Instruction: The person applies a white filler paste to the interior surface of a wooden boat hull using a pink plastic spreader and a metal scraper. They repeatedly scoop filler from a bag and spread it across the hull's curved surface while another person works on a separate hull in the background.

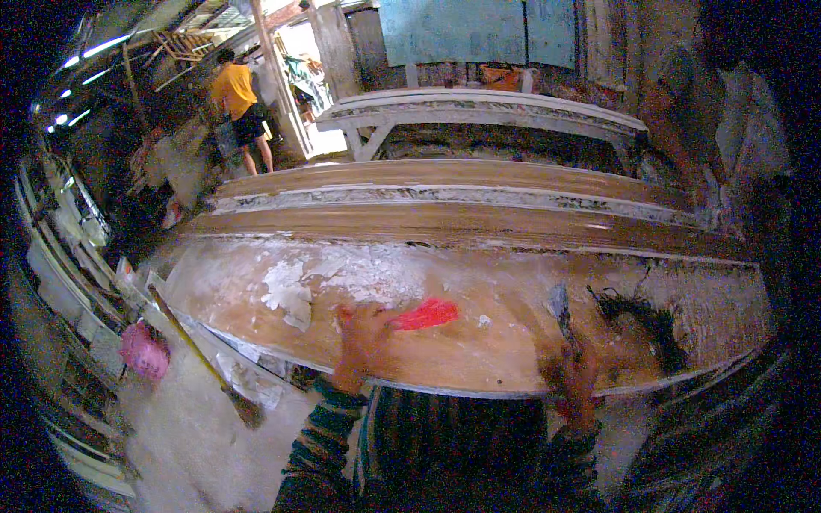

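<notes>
A long wooden board (513, 342), smeared with white filler, lies across in front of me. Over its near left part is my left hand (363, 342), its fingers closed on a bright red flat piece (430, 314) whose exact kind I cannot make out. My right hand (575, 376), at the near edge further right, grips a putty knife (559, 306) by its handle, the greyish blade pointing away from me. Peeling white filler flakes (289, 295) lie beyond my left hand. To the right of the knife is a dark, stringy tangle (646, 325) on the board.
Behind the board run more wooden planks (479, 222), then a whitish bench (479, 107). A long-handled brush (205, 359) and a pink bag (145, 350) are at the left. A person in a yellow shirt (233, 90) stands at the far left, near a bright doorway.
</notes>
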Available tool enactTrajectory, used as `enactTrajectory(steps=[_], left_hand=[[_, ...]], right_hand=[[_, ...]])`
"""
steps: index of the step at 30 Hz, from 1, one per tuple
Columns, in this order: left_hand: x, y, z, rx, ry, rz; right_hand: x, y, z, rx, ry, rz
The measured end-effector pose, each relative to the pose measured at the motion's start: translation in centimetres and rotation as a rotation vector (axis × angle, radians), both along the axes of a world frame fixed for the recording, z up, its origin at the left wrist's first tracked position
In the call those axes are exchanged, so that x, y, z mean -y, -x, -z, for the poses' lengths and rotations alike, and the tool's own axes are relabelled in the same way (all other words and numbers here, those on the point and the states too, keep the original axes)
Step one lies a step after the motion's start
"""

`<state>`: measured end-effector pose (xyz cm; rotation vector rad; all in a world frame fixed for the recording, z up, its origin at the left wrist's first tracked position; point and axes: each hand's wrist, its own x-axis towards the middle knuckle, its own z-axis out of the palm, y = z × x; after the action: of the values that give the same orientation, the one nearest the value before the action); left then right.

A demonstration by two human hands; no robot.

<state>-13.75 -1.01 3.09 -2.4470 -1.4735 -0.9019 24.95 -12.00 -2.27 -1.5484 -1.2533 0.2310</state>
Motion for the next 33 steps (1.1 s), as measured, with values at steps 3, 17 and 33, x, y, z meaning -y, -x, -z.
enactTrajectory(steps=[3, 17, 33], left_hand=[[1.1, -8.2, -2.9, -0.155, 0.257, 0.079], [-1.9, -16.3, 0.8, -0.071, 0.504, 0.139], [-5.0, 5.3, -4.3, 0.001, 0.391, -0.076]], right_hand=[[0.3, 0.1, -0.5, -0.008, -0.034, 0.049], [0.5, 0.2, -2.3, -0.184, -0.07, 0.125], [0.0, 0.7, -2.3, -0.071, -0.136, 0.08]])
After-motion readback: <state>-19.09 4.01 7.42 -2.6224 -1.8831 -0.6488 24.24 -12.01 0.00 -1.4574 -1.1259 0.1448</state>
